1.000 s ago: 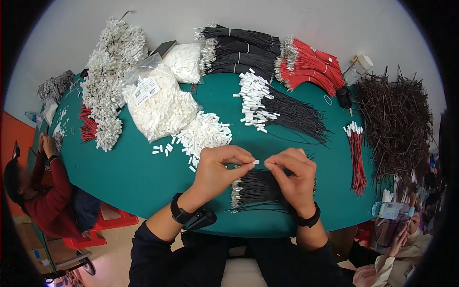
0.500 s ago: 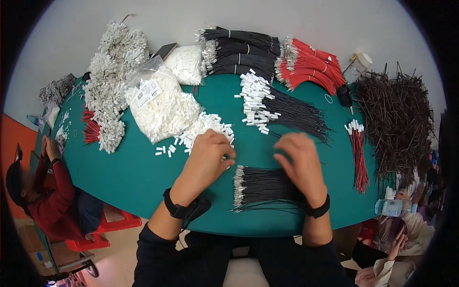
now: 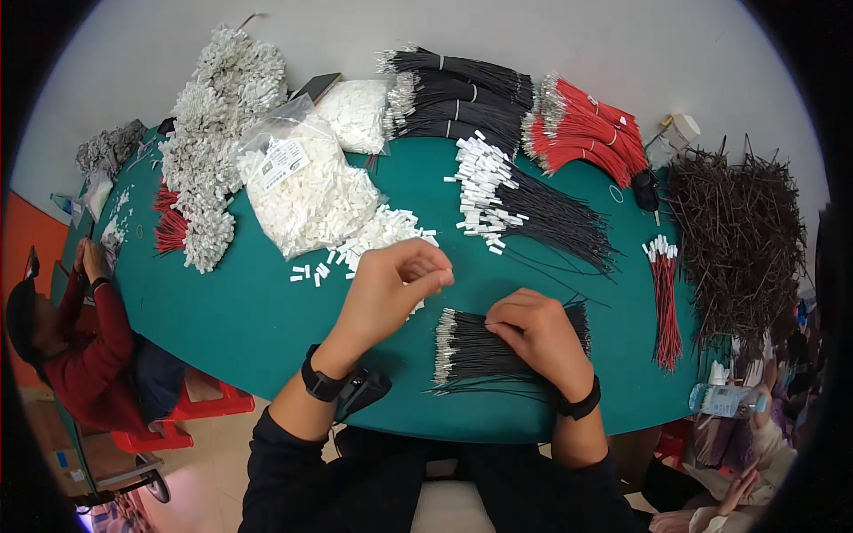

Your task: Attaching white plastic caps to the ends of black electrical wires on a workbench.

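Note:
My left hand [image 3: 400,289] hovers beside the loose white plastic housings [image 3: 389,229], thumb and fingers brought together in a pinch. Whatever sits between those fingertips is too small to make out. My right hand [image 3: 540,336] rests over a flat bundle of black wires [image 3: 475,355] with silvery terminals on their left ends. Its thumb and forefinger are pinched at the wires, and whether one is caught between them cannot be seen. Farther back, a fanned pile of black wires [image 3: 564,209] carries white housings [image 3: 484,186] on its left ends.
Clear bags of white housings [image 3: 306,200] stand behind my left hand. Bundled black wires [image 3: 462,93] and red wires [image 3: 591,133] line the back. At right lie red wires with white ends [image 3: 664,302], a dark tangled heap [image 3: 737,240] and a bottle [image 3: 724,400]. A person [image 3: 84,346] sits at left.
My right hand has come down from above the wires onto the near bundle, its fingers closing. My left hand has shifted slightly right and its pinch has closed. The view has shifted slightly.

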The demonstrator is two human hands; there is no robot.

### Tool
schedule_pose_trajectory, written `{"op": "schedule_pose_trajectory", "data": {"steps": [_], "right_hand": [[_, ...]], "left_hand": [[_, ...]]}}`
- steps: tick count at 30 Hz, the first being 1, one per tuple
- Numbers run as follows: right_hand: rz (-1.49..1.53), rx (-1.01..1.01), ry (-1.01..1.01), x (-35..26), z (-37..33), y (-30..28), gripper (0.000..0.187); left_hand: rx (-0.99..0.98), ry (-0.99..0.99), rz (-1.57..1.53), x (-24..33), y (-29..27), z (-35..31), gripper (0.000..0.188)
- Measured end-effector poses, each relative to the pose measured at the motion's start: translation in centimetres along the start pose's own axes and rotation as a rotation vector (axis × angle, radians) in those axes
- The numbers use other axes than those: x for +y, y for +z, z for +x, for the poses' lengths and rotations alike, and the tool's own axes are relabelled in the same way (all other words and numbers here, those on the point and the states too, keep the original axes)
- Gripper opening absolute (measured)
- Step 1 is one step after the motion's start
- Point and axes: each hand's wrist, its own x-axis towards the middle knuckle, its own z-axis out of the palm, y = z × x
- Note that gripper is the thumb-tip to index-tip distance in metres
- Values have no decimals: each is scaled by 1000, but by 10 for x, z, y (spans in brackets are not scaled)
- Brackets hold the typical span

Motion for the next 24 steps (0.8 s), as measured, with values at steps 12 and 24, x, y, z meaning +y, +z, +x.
{"op": "schedule_pose_trajectory", "data": {"steps": [12, 24], "right_hand": [[315, 442, 149, -26, -1, -9, 12], [107, 578, 93, -27, 5, -5, 15]], "left_hand": [[12, -55, -458, -2, 13, -3, 30], [-87, -27, -341, 1, 18, -8, 27]]}}
